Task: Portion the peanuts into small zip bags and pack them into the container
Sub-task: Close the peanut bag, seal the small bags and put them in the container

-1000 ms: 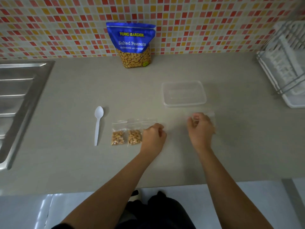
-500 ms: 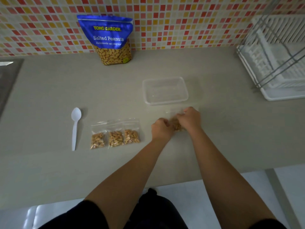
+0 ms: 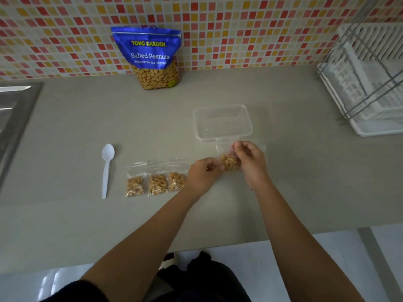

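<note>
A small clear zip bag with peanuts is held just above the counter between both hands. My left hand pinches its left side and my right hand grips its top right. Three filled zip bags lie in a row to the left of my left hand. The clear plastic container, with nothing in it, stands just behind the held bag. The blue Salted Peanuts pouch stands upright against the tiled wall.
A white plastic spoon lies left of the filled bags. A steel sink sits at the far left and a white dish rack at the right. The counter's front edge runs below my forearms.
My left hand left the row of bags and joined my right hand on a fourth bag with peanuts. That bag now sits slightly higher, near the container. The camera view shifted.
</note>
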Available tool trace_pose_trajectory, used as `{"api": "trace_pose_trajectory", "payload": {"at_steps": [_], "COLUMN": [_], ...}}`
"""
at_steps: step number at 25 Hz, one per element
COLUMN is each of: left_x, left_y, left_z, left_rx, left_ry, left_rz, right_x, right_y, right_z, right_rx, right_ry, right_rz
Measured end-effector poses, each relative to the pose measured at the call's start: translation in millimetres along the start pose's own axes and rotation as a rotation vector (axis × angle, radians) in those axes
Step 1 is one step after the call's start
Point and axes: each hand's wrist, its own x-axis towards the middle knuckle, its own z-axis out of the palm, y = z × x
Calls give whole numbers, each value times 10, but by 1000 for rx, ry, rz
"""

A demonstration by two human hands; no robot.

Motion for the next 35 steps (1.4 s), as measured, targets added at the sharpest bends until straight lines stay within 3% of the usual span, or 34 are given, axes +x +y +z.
{"api": "trace_pose_trajectory", "payload": {"at_steps": [3,8,13,18,23,30,35], "left_x": [-90,-81,-64,-124,-186,-214,-332], "left_y": [-4,201,398,441,489,324,88], "left_z": [-228,-687,-931,-970,-935,-1052,-948], "left_rx": [4,-135,267,405,526,583,321], "left_ry": [-56,87,34,100,135,135,194], "left_rz": [30,201,346,434,546,546,356], "right_x": [-150,-282,-427,-531,-570,-597,-563], "right_y": [-34,-130,-165,-202,-173,-122,-77], "right_z": [67,297,519,667,760,731,723], "right_rx": [61,-38,-41,-4,-58,-99,148], "right_ry": [-34,-106,-61,-8,199,203,183], "right_rz": [-71,-134,-220,-221,-274,-250,-29]}}
